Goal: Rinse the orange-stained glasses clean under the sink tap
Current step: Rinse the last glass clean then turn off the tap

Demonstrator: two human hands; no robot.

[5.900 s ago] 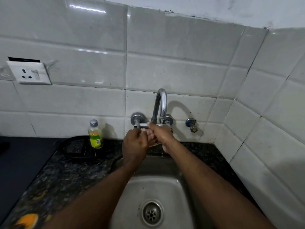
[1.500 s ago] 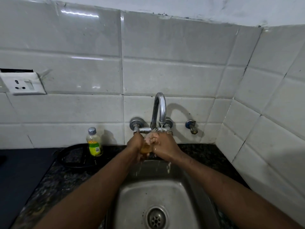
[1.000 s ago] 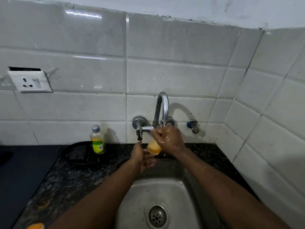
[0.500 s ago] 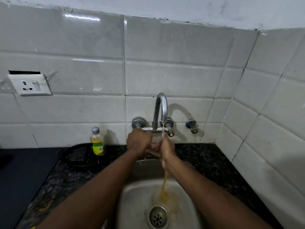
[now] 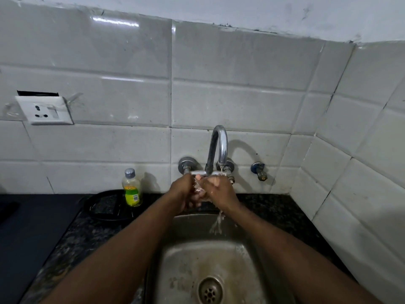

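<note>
A small clear glass [image 5: 199, 188] sits between both hands under the curved chrome tap [image 5: 219, 145], mostly hidden by fingers. My left hand [image 5: 182, 191] wraps its left side and my right hand [image 5: 219, 191] covers its right side. Water runs from the spout onto the hands and spills into the steel sink [image 5: 175, 270]. The sink floor shows a faint orange tint around the drain [image 5: 210, 290].
A yellow-liquid bottle [image 5: 132, 188] stands by a black round tray [image 5: 105, 207] on the dark stone counter [image 5: 72, 238], left of the sink. A wall socket [image 5: 45, 110] is at far left. A second valve [image 5: 259, 171] sticks out right of the tap. Tiled walls close the right side.
The orange stream that poured from the glass into the sink half a second ago has stopped; clear water falls now. Both hands stay closed around the glass under the spout.
</note>
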